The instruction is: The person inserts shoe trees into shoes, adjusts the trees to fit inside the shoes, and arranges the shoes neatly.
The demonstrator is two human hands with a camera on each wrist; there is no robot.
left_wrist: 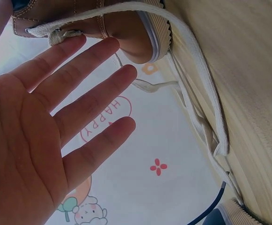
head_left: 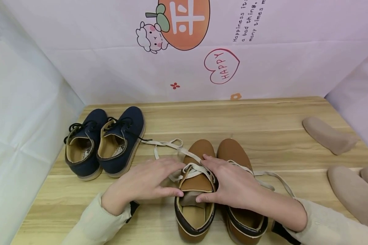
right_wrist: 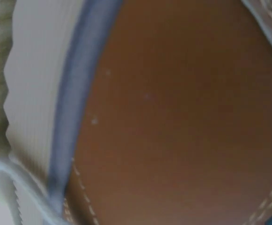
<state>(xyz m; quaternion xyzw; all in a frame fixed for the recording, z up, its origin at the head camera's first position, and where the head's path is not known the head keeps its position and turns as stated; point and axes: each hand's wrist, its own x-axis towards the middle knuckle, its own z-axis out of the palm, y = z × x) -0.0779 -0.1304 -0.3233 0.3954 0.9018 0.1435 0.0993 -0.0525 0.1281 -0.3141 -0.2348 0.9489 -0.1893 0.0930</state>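
- The surface is a wood-grain tabletop (head_left: 220, 119) with pale and darker streaks running across it; its far corners are rounded.
- Behind it hangs a pale backdrop (head_left: 116, 75) printed with an orange fruit (head_left: 187, 34), a small white cartoon animal (head_left: 151, 37), a red heart (head_left: 221, 66) reading "HAPPY", little flowers and slanted English lettering.
- Creased white fabric (head_left: 18, 102) closes off the left side; similar pale cloth shows at the right.
- Near the middle of the front of the tabletop stand two brown shoes (head_left: 202, 147), side by side, toes toward the backdrop. A cream lace (head_left: 168, 144) trails left from the left one, another rightward from its partner.
- The left hand (head_left: 150, 178) is released, palm bare and fingers spread, beside the left brown shoe.
- The right hand (head_left: 236, 183) lies over that shoe's right side, fingers extended, not clenched; the right wrist view shows only brown upper and sole edge.
- At far left sit navy shoes (head_left: 135, 119) with black laces.
- Toward the right edge lie beige foot-shaped inserts (head_left: 325, 134).
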